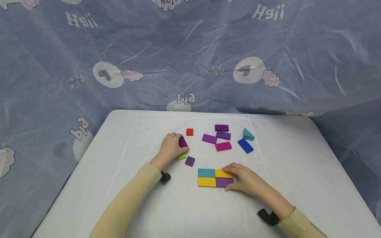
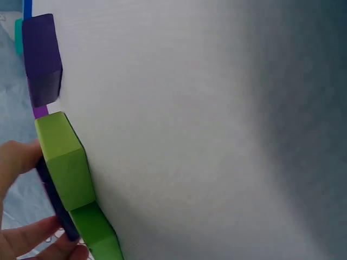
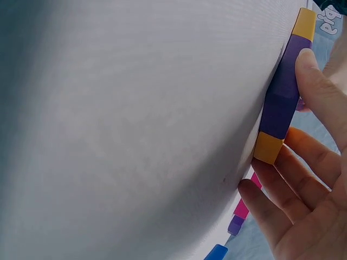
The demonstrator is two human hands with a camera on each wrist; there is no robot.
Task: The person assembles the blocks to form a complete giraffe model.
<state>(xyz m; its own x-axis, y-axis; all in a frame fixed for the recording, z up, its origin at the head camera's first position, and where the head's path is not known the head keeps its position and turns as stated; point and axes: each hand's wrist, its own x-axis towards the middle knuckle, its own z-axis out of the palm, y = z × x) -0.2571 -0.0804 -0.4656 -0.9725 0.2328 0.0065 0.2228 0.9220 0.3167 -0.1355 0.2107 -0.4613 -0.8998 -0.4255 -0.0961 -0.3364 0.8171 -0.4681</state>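
My left hand (image 1: 171,146) grips a purple block (image 1: 183,142) between thumb and fingers. Close under it lies a lime green block (image 1: 181,156); the left wrist view also shows a darker green block (image 2: 100,235) touching the lime one. A small dark purple block (image 1: 190,161) sits just to the right. My right hand (image 1: 245,180) spans the right end of a flat rectangle made of a teal block (image 1: 206,173), two yellow blocks (image 1: 206,182) and a purple block (image 3: 282,92). Its thumb touches the purple block while fingers touch the upper yellow block (image 1: 222,173).
Behind the rectangle lie several purple blocks (image 1: 209,138), a magenta block (image 1: 223,146), a blue block (image 1: 245,145) and a teal triangular block (image 1: 248,135). A red block (image 1: 189,132) is near the left hand. The white table (image 1: 143,132) meets a patterned grey-blue curtain (image 1: 190,56).
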